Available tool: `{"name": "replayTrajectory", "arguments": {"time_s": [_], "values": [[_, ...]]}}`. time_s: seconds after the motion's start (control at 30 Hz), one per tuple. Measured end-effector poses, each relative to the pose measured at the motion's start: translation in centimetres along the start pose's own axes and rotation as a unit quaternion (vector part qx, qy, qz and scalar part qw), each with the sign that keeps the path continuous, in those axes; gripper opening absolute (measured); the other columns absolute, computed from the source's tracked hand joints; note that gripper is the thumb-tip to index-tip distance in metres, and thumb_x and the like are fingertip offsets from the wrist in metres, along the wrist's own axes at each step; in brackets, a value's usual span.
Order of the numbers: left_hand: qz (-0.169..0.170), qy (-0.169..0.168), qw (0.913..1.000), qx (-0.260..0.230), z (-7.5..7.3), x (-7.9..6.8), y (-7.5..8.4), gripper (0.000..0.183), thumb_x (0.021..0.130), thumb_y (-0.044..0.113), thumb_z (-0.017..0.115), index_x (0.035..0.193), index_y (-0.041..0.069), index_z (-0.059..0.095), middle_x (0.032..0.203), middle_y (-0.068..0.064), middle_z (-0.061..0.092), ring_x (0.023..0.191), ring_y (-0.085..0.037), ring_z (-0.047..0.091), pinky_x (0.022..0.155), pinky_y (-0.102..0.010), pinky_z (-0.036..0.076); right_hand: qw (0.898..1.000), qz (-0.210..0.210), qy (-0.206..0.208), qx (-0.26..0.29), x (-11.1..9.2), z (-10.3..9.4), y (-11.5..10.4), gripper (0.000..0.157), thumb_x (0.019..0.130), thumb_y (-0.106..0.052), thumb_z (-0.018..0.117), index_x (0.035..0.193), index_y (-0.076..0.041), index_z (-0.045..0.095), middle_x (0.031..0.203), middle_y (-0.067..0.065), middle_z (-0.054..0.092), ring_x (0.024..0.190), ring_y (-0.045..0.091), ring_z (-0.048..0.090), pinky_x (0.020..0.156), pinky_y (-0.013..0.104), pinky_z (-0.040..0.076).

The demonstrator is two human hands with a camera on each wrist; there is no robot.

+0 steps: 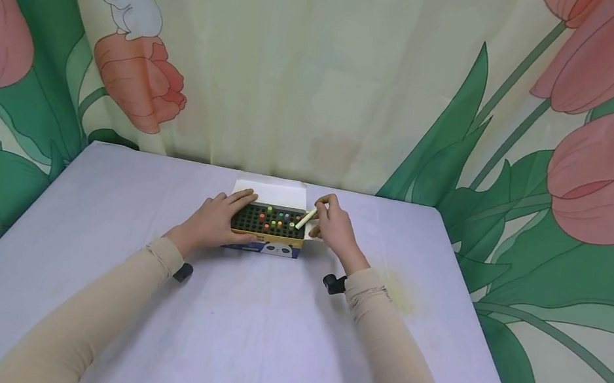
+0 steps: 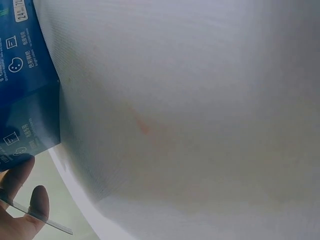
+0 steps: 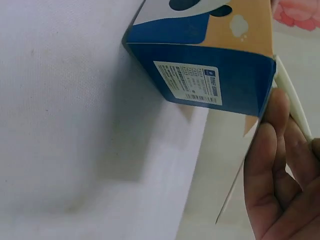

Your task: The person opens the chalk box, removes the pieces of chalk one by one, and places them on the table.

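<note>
A blue and yellow box (image 1: pixel 279 250) with a panda face on its front stands on the table, its white lid (image 1: pixel 271 191) raised at the back. Inside, a black holder (image 1: pixel 244 220) full of round holes carries several upright pens with coloured ends. My left hand (image 1: pixel 213 220) holds the box at its left end, thumb along the front and fingers over the top. Between the fingers of my right hand (image 1: pixel 335 227) a slim pale marker pen (image 1: pixel 305 219) is pinched, slanting over the holder's right end. In the right wrist view, fingers lie beside a thin side flap (image 3: pixel 231 192).
A white-covered table (image 1: pixel 262 330) spreads around the box. Behind it hangs a curtain (image 1: pixel 311 86) printed with tulips and a rabbit. Black wrist devices (image 1: pixel 334 283) sit below both wrists.
</note>
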State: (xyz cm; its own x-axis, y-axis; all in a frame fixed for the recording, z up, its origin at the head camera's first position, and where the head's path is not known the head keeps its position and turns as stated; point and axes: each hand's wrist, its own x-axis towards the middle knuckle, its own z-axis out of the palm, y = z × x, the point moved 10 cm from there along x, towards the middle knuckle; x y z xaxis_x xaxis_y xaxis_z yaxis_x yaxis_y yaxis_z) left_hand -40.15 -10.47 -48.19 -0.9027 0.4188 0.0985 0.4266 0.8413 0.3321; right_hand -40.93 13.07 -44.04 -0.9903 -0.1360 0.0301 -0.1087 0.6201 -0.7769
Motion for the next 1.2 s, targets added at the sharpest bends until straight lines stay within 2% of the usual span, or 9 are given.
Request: {"name": "replayTrajectory", "arguments": {"time_s": [0.1,0.2,0.33,0.53,0.77,1.0,1.2], "values": [[-0.006,-0.004,1.0,-0.002,-0.1,0.2,-0.1,0.105,0.083,0.073,0.07,0.165,0.023,0.028,0.171,-0.003,0.027,0.128,-0.039,0.05,0.102,-0.064,0.04,0.996,0.022,-0.02,0.078,0.3,-0.1,1.1,0.03,0.114,-0.026,0.038,0.132,-0.005,0.05,0.112,0.022,0.072,0.067,0.015,0.072,0.066,0.028,0.059],[-0.008,-0.011,0.9999,-0.006,0.0,0.4,0.0,0.105,0.084,0.073,0.07,0.166,0.023,0.027,0.171,-0.003,0.027,0.128,-0.038,0.049,0.103,-0.063,0.04,0.987,0.052,-0.038,0.15,0.3,-0.2,2.3,0.032,0.114,-0.026,0.04,0.134,-0.003,0.051,0.11,0.023,0.071,0.072,0.012,0.073,0.068,0.026,0.059],[-0.004,-0.007,0.9999,-0.007,-0.2,0.4,-0.1,0.105,0.084,0.074,0.069,0.166,0.023,0.027,0.171,-0.003,0.027,0.128,-0.039,0.05,0.102,-0.064,0.04,0.975,0.075,-0.048,0.205,0.2,-0.4,3.4,0.035,0.113,-0.024,0.043,0.136,0.001,0.052,0.112,0.025,0.071,0.075,0.011,0.073,0.069,0.025,0.059],[0.008,-0.004,1.0,-0.003,-0.2,0.4,0.0,0.105,0.083,0.076,0.067,0.165,0.021,0.029,0.17,-0.005,0.028,0.127,-0.04,0.051,0.099,-0.065,0.042,0.968,0.084,-0.047,0.232,-0.1,-0.9,4.8,0.036,0.112,-0.024,0.048,0.135,0.002,0.056,0.112,0.021,0.07,0.078,0.013,0.072,0.072,0.031,0.062],[0.002,-0.004,1.0,-0.001,-0.2,0.4,-0.1,0.105,0.083,0.074,0.069,0.165,0.021,0.029,0.171,-0.005,0.028,0.128,-0.039,0.05,0.101,-0.064,0.042,0.964,0.084,-0.059,0.245,-0.3,-1.3,5.3,0.039,0.109,-0.027,0.054,0.138,-0.001,0.059,0.111,0.015,0.066,0.084,0.017,0.071,0.071,0.034,0.062],[0.004,0.0,1.0,-0.009,-0.3,0.4,0.1,0.104,0.084,0.072,0.07,0.165,0.021,0.03,0.171,-0.005,0.028,0.128,-0.04,0.05,0.101,-0.064,0.041,0.963,0.094,-0.039,0.25,-0.6,-1.9,6.4,0.041,0.107,-0.029,0.059,0.137,-0.002,0.062,0.12,0.017,0.064,0.088,0.02,0.071,0.073,0.032,0.062],[0.001,0.005,0.9999,-0.014,0.1,0.2,-0.3,0.106,0.082,0.075,0.069,0.165,0.022,0.03,0.17,-0.001,0.028,0.127,-0.037,0.05,0.1,-0.06,0.042,0.965,0.112,-0.031,0.236,-0.9,-2.1,7.8,0.043,0.104,-0.033,0.064,0.138,-0.007,0.065,0.135,0.016,0.064,0.104,0.027,0.071,0.077,0.033,0.061]]}}
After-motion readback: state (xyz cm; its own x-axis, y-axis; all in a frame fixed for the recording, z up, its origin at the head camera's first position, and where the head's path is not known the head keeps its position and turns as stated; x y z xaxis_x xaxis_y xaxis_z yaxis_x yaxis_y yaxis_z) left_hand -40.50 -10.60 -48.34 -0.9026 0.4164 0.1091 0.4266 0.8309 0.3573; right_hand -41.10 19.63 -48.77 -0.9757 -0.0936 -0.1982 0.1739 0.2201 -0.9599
